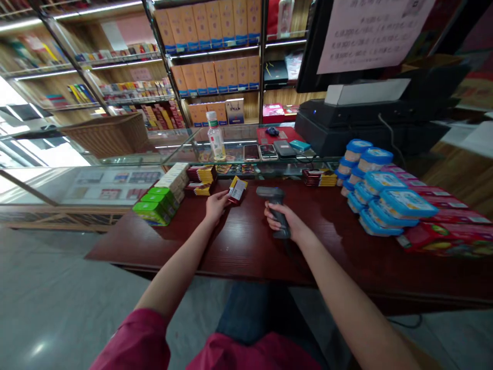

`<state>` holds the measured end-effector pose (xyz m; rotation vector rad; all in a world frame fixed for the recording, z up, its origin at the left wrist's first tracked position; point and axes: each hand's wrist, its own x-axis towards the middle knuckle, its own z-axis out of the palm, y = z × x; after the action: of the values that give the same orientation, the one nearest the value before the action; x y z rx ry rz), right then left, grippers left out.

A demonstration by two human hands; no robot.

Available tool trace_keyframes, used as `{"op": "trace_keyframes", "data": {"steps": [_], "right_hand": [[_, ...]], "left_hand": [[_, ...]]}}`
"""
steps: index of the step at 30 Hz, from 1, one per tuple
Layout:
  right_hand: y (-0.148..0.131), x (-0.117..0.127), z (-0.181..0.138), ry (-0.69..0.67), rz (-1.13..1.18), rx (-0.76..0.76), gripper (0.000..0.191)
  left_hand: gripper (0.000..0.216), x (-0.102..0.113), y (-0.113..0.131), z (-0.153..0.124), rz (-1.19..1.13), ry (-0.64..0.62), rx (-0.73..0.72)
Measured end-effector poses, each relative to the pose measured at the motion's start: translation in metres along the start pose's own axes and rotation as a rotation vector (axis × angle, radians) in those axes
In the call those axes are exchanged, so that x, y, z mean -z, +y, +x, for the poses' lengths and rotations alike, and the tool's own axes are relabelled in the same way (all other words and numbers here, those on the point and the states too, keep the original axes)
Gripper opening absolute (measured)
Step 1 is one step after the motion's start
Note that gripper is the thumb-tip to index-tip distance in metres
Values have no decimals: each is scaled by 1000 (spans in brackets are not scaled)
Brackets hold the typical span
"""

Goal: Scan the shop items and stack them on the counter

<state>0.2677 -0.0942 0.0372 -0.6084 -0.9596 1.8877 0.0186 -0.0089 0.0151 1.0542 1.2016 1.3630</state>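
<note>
My left hand [216, 204] is closed on a small yellow and red pack [238, 189], tilting it over the dark red wooden counter [246, 246]. Around the grip of a grey handheld barcode scanner [274, 208] my right hand [287, 224] is wrapped, and the scanner's head points towards the pack. The pack and the scanner head are a short gap apart.
Green boxes [154, 205] and stacked red-yellow packs [202, 180] lie to the left. Blue-lidded tubs [385, 198] and red packets [447, 231] fill the right. Behind stand a glass display case [173, 154] with a bottle [215, 137] and phones [260, 151], and a black till [370, 118].
</note>
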Motion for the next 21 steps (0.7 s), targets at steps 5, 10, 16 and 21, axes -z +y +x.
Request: {"op": "trace_keyframes", "data": {"steps": [5,10,16,21], "right_hand": [[18,-23,29,-12,3,-9,34],[25,-24,27,20,-17,-41,31],[29,-23,26,34,-60,1,29],[30,-25,26,24,-80,18,28]], "left_hand": [[37,2,-7,-3,-34,-24,-64],[35,0,-11,0,-23,-10,-69],[34,-1,-9,-1,-9,-5,-55],[32,-2,-6,-5,44,-40,-67]]}}
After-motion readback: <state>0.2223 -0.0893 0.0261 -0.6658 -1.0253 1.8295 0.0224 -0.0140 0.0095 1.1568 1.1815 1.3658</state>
